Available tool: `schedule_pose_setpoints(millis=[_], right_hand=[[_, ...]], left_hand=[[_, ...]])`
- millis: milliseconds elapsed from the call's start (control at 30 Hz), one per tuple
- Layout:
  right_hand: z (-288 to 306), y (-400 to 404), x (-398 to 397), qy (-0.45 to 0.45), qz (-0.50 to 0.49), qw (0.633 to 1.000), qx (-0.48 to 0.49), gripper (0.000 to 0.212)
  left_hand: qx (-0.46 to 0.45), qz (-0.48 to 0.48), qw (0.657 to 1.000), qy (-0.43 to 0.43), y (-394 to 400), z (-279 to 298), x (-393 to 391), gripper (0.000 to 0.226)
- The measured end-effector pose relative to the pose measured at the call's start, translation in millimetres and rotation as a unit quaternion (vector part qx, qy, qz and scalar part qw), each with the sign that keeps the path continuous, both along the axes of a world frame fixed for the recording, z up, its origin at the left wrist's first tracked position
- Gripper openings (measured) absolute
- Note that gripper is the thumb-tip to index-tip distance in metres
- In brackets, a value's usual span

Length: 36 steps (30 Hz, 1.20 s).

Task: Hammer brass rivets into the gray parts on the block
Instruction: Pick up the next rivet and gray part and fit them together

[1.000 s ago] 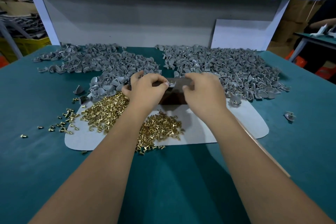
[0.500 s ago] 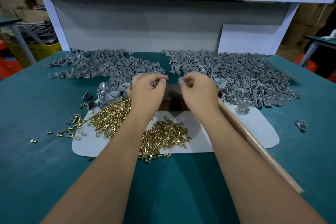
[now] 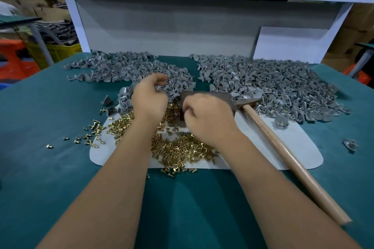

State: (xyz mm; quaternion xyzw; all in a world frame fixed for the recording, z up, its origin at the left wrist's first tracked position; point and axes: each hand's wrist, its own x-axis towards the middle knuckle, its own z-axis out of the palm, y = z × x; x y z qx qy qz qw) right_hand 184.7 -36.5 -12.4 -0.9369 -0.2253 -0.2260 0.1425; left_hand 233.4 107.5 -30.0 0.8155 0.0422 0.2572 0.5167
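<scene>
Both hands work at the dark block (image 3: 204, 96) that sits at the far edge of a pale mat (image 3: 299, 147) on the green worktop (image 3: 50, 168). The left hand (image 3: 149, 97) hovers with loosely curled fingers over the near edge of the left heap of gray parts (image 3: 129, 68); it may be pinching one small gray piece, but blur makes that uncertain. The right hand (image 3: 210, 119) is curled over the front of the block with fingertips drawn together, as if pinching something small, though what it holds, if anything, is hidden. Loose brass rivets (image 3: 180, 147) lie in a heap on the mat just below the hands, with more scattered off its left side onto the worktop. The hammer (image 3: 283, 147) lies untouched, its head beside the block and its wooden handle running toward the near right. A second, larger heap of gray parts (image 3: 269, 85) spreads behind and right of the block. Whether either heap is finished work cannot be told from here. Judging by the idle hammer and the large supply of rivets, this looks like the loading stage of one cycle, with striking yet to come and plenty of pieces left.
</scene>
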Motion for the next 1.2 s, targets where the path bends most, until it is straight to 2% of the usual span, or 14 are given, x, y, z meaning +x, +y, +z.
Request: schedule_pose_setpoints(millis=[67, 167, 233, 300, 567, 667, 733, 833, 933, 1033, 1100, 1200], right_hand=[[-2.5, 12.0, -5.4, 0.063, 0.017, 0.996, -0.057, 0.020], [-9.9, 24.6, -9.5, 0.113, 0.042, 0.988, -0.094, 0.030], [-11.5, 28.2, -10.1, 0.127, 0.066, 0.986, -0.086, 0.027], [-10.8, 31.1, -10.8, 0.142, 0.085, 0.985, -0.050, 0.015], [-11.0, 36.5, -13.8, 0.156, 0.115, 0.981, -0.028, 0.001], [-10.3, 34.8, -14.6, 0.161, 0.138, 0.977, -0.016, 0.011], [-10.2, 33.0, -13.9, 0.142, 0.142, 0.980, -0.001, 0.007], [-10.9, 25.6, -9.0, 0.111, 0.122, 0.985, 0.048, 0.004], [-12.8, 18.9, -5.8, 0.143, 0.103, 0.982, 0.068, 0.002], [-13.7, 17.3, -4.3, 0.151, 0.098, 0.981, 0.073, 0.004], [-12.7, 16.2, -2.7, 0.134, 0.097, 0.980, 0.108, 0.009], [-9.0, 10.9, 3.3, 0.076, 0.057, 0.982, 0.161, 0.020]], left_hand=[[0.032, 0.021, 0.999, 0.017, 5.4, -0.8, 1.3, 0.050], [0.054, 0.023, 0.993, 0.098, 17.2, -0.4, 3.0, 0.039], [0.127, 0.009, 0.980, 0.154, 20.9, 0.0, 3.7, 0.032], [0.189, 0.008, 0.966, 0.175, 20.6, 0.5, 3.3, 0.027], [0.219, 0.016, 0.968, 0.125, 24.4, -5.4, 8.2, 0.011], [0.249, 0.051, 0.964, 0.075, 22.6, -6.8, 8.8, 0.016], [0.203, 0.057, 0.977, 0.031, 20.3, -4.5, 8.5, 0.016], [0.105, 0.031, 0.994, 0.012, 12.7, 1.2, 6.2, 0.015], [0.034, 0.013, 0.999, 0.008, 8.1, 5.1, 4.2, 0.009], [-0.046, 0.003, 0.999, 0.010, 8.2, 7.3, 3.4, 0.011], [-0.072, -0.010, 0.997, 0.007, 5.9, 9.0, 2.2, 0.011], [-0.060, -0.041, 0.997, -0.004, -4.5, 11.2, -1.2, 0.011]])
